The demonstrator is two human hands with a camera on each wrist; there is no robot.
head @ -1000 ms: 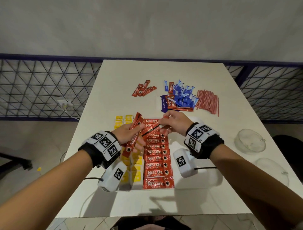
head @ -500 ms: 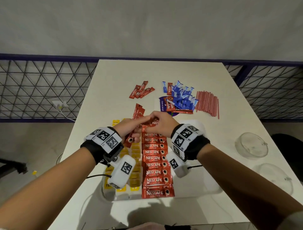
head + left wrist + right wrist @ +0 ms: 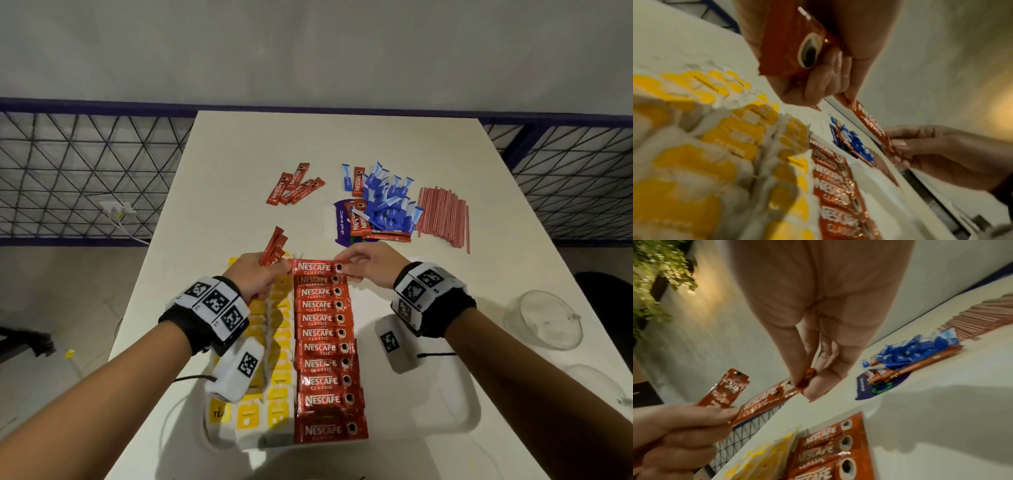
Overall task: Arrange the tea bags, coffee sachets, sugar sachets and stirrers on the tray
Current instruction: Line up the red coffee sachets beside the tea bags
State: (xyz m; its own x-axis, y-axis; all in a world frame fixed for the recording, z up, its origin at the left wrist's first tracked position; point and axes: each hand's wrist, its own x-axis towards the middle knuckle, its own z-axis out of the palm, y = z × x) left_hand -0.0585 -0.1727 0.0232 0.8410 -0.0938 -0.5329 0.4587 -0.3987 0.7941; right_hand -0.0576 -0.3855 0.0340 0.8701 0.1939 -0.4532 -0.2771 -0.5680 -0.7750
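Since the earlier frame our two hands have drawn apart, and a single coffee sachet (image 3: 320,268) now hangs stretched level between them above the far end of the red column. Left hand (image 3: 255,274): thumb and fingers pinch the left end of that sachet, while the same hand also clasps a small bundle of spare coffee sachets (image 3: 274,246) that fan up and away from the palm. Right hand (image 3: 371,265): fingertips pinch the right end of the sachet, the other fingers loosely curled. Tray (image 3: 459,407): white, on the near part of the tabletop (image 3: 239,164). Its left part holds rows of yellow-tagged tea bags (image 3: 281,377); just beside them on the right lies a column of coffee sachets (image 3: 325,349), overlapping from near to far, labels up. The tray's right part shows bare. Far on the tabletop: a small group of loose coffee sachets (image 3: 294,185) to the left; a heap of blue sugar sachets (image 3: 387,202) with a few red sachets mixed in, partly on a purple card (image 3: 340,222); a spread of red stirrers (image 3: 443,214) touching the heap on its right. Right edge of the tabletop: two clear glass bowls (image 3: 543,323), well apart from the tray.
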